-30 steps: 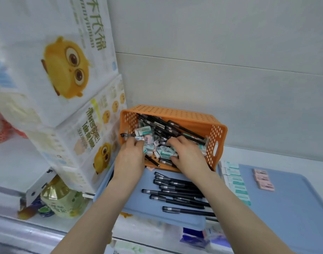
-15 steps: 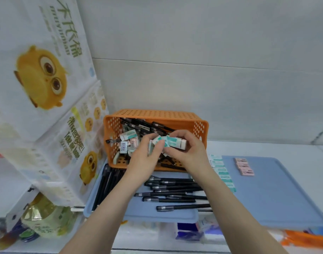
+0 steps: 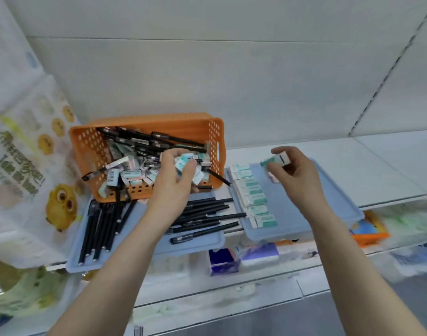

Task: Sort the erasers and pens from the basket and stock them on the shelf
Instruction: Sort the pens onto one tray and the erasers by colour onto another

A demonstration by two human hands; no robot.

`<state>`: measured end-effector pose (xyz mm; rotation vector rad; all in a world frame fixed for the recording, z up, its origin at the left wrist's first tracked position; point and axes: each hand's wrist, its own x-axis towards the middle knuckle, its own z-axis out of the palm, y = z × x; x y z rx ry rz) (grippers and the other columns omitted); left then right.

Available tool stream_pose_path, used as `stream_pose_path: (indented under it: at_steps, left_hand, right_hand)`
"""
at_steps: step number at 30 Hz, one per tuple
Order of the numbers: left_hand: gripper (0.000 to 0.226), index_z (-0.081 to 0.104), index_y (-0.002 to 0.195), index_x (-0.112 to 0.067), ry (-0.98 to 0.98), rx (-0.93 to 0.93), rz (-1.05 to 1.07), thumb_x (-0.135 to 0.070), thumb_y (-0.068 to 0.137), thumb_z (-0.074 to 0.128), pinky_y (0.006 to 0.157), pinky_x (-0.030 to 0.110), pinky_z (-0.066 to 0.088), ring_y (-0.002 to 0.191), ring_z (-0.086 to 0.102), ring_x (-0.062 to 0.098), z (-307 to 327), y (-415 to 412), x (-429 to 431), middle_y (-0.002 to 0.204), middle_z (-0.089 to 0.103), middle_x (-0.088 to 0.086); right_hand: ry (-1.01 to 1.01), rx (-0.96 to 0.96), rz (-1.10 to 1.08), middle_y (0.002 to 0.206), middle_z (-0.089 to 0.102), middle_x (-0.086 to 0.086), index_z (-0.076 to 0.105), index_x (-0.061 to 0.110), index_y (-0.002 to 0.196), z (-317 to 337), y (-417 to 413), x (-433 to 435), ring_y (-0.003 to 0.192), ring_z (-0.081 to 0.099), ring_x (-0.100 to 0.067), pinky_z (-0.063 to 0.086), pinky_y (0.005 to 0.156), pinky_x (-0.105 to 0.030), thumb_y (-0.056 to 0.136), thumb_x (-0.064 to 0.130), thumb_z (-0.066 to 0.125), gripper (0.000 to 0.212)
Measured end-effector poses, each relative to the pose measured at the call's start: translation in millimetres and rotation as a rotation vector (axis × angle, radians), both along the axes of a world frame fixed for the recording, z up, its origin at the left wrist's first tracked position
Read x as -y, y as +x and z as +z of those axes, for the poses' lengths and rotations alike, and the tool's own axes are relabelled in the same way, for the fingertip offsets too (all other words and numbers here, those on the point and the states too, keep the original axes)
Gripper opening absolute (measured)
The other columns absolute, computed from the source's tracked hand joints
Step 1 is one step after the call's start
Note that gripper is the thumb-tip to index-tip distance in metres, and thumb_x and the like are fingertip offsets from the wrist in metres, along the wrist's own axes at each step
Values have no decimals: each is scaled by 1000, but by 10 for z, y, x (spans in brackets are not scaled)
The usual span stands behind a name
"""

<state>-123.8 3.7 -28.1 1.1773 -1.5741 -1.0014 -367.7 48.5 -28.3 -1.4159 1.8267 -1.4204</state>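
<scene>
Right hand (image 3: 296,175) is out over the right tray (image 3: 328,190), grip pinched on one green-and-white eraser (image 3: 275,161) by its short ends, thumb on top and fingers under. Left hand (image 3: 176,180) is at the near-right corner of the basket (image 3: 144,122), fingers closed on another eraser (image 3: 184,163), maybe two, motion blur makes it hard to say.

Handling-wise these should be easy: small, light, stiff little blocks in paper sleeves. The sleeve is probably a bit slick, so I'd pinch across the narrow sides rather than the flat faces, and set it down flat so it lines up with the row of erasers (image 3: 252,192) running near-to-far along the left side of that tray. The pens (image 3: 205,214) are thin and rigid and they roll, so grab them mid-barrel and lay them parallel on the left tray (image 3: 144,248), like the ones already there.

Basket is tipped toward the camera and has plenty left, black pens along the far side, erasers piled in the middle.

Stuff I can't see: a pinkish thing under the right hand is mostly covered by the fingers, so no idea how many pink ones are there. Printing on the sleeves is unreadable. The lower shelf items are just smear.
</scene>
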Motion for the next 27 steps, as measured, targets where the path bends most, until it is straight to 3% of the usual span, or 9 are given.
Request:
stream_pose_path:
  at_steps: [3,5,7,9,12,15,19,27]
  left_hand:
    - [22,41,121,-26,32,-93,-30,-30,100,47,79,49,57,72,70,18,-10,-72,-48,95,65,6]
    - [23,42,122,-24,19,-85,-33,-27,100,48,74,43,58,70,70,19,-27,-152,-108,90,65,1]
    - [23,43,121,-21,17,-89,-27,-24,100,49,66,34,58,69,69,17,-55,-257,-163,85,65,-2]
    - [22,44,120,-23,34,-94,-25,-23,99,51,64,34,57,70,69,18,-95,-357,-198,85,66,-2]
    - [23,46,121,-25,62,-73,-28,-24,99,52,68,41,59,71,69,20,-176,-458,-243,92,66,3]
    - [24,45,122,-26,76,-80,-16,-25,99,51,68,39,58,73,69,21,-223,-520,-293,105,62,8]
    - [22,42,119,-20,126,-148,9,-18,99,51,61,26,56,71,69,17,-239,-568,-346,97,63,6]
    - [21,48,117,-21,150,-103,0,-21,97,55,73,33,60,80,72,14,-257,-509,-449,105,65,5]
  right_hand:
    - [73,-170,96,71,63,8,59,28,86,20,-185,-63,60,54,-2,44,62,-17,76,15,78,25]
    - [126,-418,181,72,60,9,63,27,81,-12,-260,-127,64,54,-2,40,61,-10,74,9,76,24]
    - [188,-673,264,76,58,9,69,25,87,-95,-269,-158,69,54,-6,35,61,-10,75,7,72,22]
    - [234,-801,343,79,55,8,73,21,94,-195,-233,-178,76,57,-14,32,62,-14,79,13,70,17]
    - [269,-787,420,87,60,6,73,22,99,-238,-209,-205,79,59,-13,43,72,-25,83,29,70,17]
    - [296,-751,455,96,60,6,72,24,106,-226,-251,-215,78,58,-10,46,78,-26,85,32,71,23]
    - [294,-771,424,105,59,5,72,29,109,-237,-238,-221,92,58,-15,44,81,-30,87,37,68,23]
    - [249,-760,378,99,60,2,73,24,103,-334,-61,-171,91,58,-17,43,74,-29,87,35,69,21]
